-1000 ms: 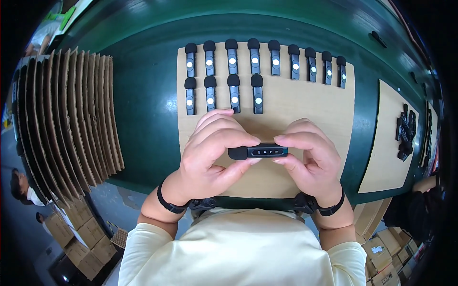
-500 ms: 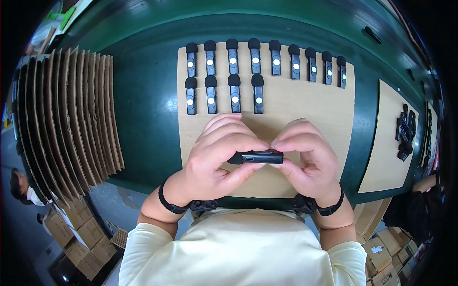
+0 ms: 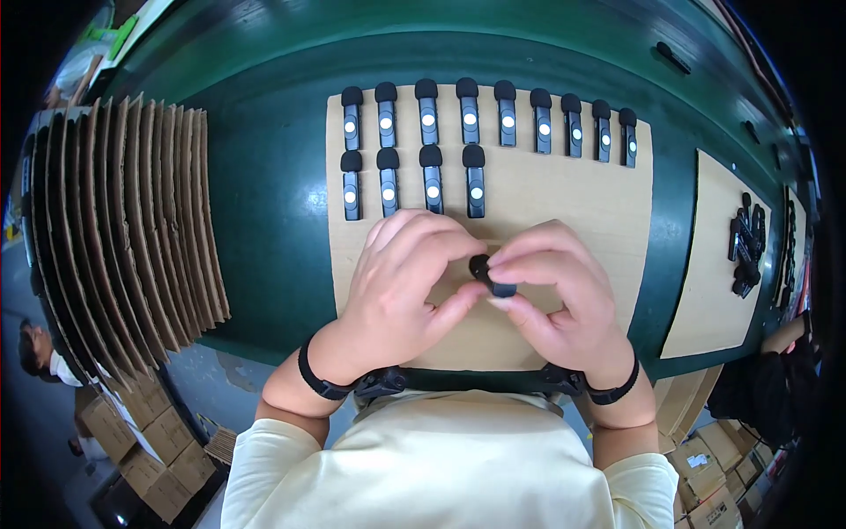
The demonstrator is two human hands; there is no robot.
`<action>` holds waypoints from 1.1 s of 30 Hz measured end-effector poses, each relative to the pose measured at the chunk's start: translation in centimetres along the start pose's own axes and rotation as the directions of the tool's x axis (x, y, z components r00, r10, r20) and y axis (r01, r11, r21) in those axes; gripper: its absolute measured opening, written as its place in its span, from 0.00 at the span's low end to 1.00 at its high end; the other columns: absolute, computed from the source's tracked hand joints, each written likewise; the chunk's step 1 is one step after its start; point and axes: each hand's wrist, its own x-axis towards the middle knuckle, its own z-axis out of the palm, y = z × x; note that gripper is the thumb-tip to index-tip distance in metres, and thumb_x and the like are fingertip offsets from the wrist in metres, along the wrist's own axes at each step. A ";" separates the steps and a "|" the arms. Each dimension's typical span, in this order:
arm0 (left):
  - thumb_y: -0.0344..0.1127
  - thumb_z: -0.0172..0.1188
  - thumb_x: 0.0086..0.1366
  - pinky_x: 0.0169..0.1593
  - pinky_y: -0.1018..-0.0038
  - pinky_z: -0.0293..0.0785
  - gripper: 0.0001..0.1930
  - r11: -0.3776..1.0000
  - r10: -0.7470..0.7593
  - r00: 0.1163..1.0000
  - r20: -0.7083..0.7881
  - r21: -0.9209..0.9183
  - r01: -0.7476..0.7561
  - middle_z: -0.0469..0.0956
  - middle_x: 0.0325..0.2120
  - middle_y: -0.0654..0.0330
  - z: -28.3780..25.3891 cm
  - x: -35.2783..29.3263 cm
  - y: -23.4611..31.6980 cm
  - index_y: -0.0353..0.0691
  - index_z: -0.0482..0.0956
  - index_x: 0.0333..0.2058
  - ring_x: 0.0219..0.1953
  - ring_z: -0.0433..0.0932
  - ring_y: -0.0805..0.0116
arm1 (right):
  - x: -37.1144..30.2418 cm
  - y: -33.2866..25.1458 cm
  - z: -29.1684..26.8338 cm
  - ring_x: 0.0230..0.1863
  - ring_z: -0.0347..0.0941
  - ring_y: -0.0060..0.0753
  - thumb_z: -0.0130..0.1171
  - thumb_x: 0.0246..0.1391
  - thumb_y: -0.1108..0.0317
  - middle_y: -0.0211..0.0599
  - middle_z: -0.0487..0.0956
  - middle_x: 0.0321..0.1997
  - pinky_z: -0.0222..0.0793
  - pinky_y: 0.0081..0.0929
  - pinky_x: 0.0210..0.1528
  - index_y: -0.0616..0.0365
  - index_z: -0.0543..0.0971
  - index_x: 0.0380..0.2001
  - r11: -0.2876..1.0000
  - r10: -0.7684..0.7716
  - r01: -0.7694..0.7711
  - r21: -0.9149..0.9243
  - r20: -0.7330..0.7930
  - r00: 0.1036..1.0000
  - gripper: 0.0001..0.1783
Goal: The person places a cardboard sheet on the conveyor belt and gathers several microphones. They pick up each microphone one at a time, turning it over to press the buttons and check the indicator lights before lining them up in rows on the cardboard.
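Note:
My right hand (image 3: 560, 286) pinches a small black clip-on microphone (image 3: 500, 287) between thumb and fingers. It is tilted end-on, with its dark foam cap (image 3: 478, 266) toward my left hand (image 3: 410, 278). The left thumb and forefinger curl around the cap end and seem to touch it. Beneath both hands lies a cardboard sheet (image 3: 590, 198). Beyond them, similar microphones with foam caps and round white spots lie in two rows: a longer far row (image 3: 470, 119) and a shorter near row (image 3: 432, 189) at the left. My left fingertips overlap the lower ends of some near-row microphones.
A tall row of cardboard sheets (image 3: 167, 229) stands on edge at the left of the green table (image 3: 264, 167). To the right, another sheet (image 3: 705, 300) bears a heap of black microphones (image 3: 747, 242). One black piece (image 3: 673, 58) lies far right. Other people are at both sides.
The microphone has turned from lying sideways across both hands to pointing end-on and tilted. My left fingers have eased back from its body, while the right still grips it.

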 end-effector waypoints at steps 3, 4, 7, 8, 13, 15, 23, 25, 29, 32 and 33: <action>0.30 0.70 0.44 0.44 0.65 0.67 0.18 0.994 -0.020 1.000 0.021 0.104 0.018 0.75 0.35 0.60 -0.1 -0.2 -0.2 0.41 0.77 0.37 0.38 0.73 0.58 | 1.1 -0.4 -1.1 0.41 0.75 0.41 0.65 0.42 0.80 0.42 0.78 0.41 0.71 0.31 0.42 0.60 0.76 0.36 0.978 0.079 -0.074 -0.193 0.016 0.997 0.15; 0.31 0.70 0.45 0.43 0.66 0.67 0.18 0.989 -0.003 0.999 0.051 0.148 -0.005 0.75 0.35 0.60 -0.2 -0.4 -0.4 0.41 0.77 0.36 0.38 0.73 0.59 | 1.3 -0.2 -1.3 0.41 0.75 0.41 0.65 0.42 0.80 0.42 0.78 0.41 0.71 0.31 0.42 0.60 0.76 0.36 0.978 0.078 -0.073 -0.198 0.017 0.997 0.15; 0.32 0.70 0.45 0.43 0.66 0.68 0.17 0.976 0.015 0.994 0.107 0.214 -0.038 0.75 0.35 0.60 -0.2 -0.3 -0.2 0.41 0.77 0.35 0.38 0.74 0.59 | 1.6 0.7 -1.9 0.41 0.76 0.45 0.64 0.40 0.83 0.42 0.78 0.42 0.72 0.34 0.41 0.60 0.74 0.34 0.877 -0.004 -0.005 -0.480 -0.019 1.000 0.15; 0.32 0.70 0.46 0.43 0.66 0.69 0.16 0.970 0.014 0.991 0.137 0.239 -0.047 0.76 0.35 0.60 -0.2 -0.2 0.0 0.41 0.77 0.34 0.39 0.74 0.59 | 1.4 1.0 -1.9 0.41 0.76 0.45 0.64 0.40 0.83 0.42 0.78 0.42 0.72 0.34 0.41 0.60 0.74 0.34 0.875 -0.005 -0.003 -0.485 -0.015 1.000 0.15; 0.34 0.69 0.47 0.45 0.66 0.69 0.13 0.961 -0.014 0.969 0.245 0.272 -0.055 0.76 0.35 0.61 -0.4 -0.3 0.1 0.41 0.77 0.33 0.40 0.75 0.60 | 0.9 1.6 -1.7 0.42 0.74 0.47 0.64 0.39 0.82 0.42 0.76 0.43 0.71 0.36 0.41 0.60 0.73 0.33 0.784 0.033 0.050 -0.618 0.122 0.992 0.15; 0.34 0.68 0.48 0.45 0.66 0.69 0.13 0.960 -0.021 0.969 0.245 0.276 -0.049 0.76 0.36 0.61 -0.5 -0.3 0.1 0.41 0.77 0.33 0.40 0.75 0.60 | 0.8 1.3 -1.5 0.42 0.73 0.47 0.64 0.39 0.81 0.42 0.76 0.43 0.71 0.37 0.41 0.60 0.73 0.33 0.789 0.105 0.017 -0.614 0.161 0.981 0.15; 0.34 0.68 0.48 0.46 0.66 0.69 0.12 0.959 -0.019 0.965 0.262 0.279 -0.057 0.76 0.37 0.61 -0.6 -0.3 0.0 0.41 0.78 0.32 0.41 0.75 0.60 | 1.4 2.4 -1.4 0.43 0.73 0.46 0.65 0.39 0.79 0.43 0.75 0.45 0.71 0.37 0.43 0.61 0.74 0.32 0.768 0.078 0.030 -0.640 0.141 0.987 0.14; 0.34 0.68 0.48 0.46 0.66 0.69 0.13 0.958 -0.018 0.965 0.261 0.279 -0.058 0.76 0.37 0.61 -0.6 -0.4 0.1 0.41 0.78 0.32 0.41 0.75 0.60 | 1.6 2.8 -1.4 0.43 0.73 0.46 0.65 0.39 0.79 0.42 0.75 0.45 0.71 0.37 0.43 0.61 0.74 0.32 0.763 0.074 0.035 -0.645 0.141 0.987 0.14; 0.33 0.68 0.47 0.44 0.67 0.67 0.13 0.958 0.016 0.967 0.256 0.271 -0.088 0.74 0.36 0.60 -0.6 -0.4 0.0 0.39 0.76 0.32 0.42 0.73 0.63 | 1.9 2.6 -1.8 0.44 0.73 0.46 0.65 0.40 0.79 0.42 0.75 0.46 0.71 0.37 0.44 0.61 0.75 0.33 0.767 0.076 0.035 -0.641 0.145 0.986 0.14; 0.34 0.68 0.47 0.46 0.66 0.68 0.13 0.958 -0.025 0.962 0.271 0.281 -0.054 0.76 0.37 0.60 -0.6 -0.4 0.1 0.40 0.77 0.32 0.42 0.74 0.61 | 2.7 2.0 -2.9 0.44 0.73 0.47 0.64 0.40 0.80 0.43 0.74 0.46 0.71 0.35 0.44 0.61 0.75 0.34 0.786 0.094 0.025 -0.618 0.159 0.983 0.14; 0.34 0.68 0.48 0.46 0.65 0.68 0.13 0.956 -0.051 0.959 0.279 0.291 -0.034 0.76 0.38 0.60 -0.7 -0.5 0.1 0.41 0.77 0.32 0.42 0.75 0.60 | 3.2 2.0 -3.9 0.45 0.73 0.45 0.64 0.41 0.80 0.42 0.75 0.46 0.71 0.33 0.45 0.61 0.75 0.35 0.771 0.088 0.016 -0.637 0.132 0.987 0.15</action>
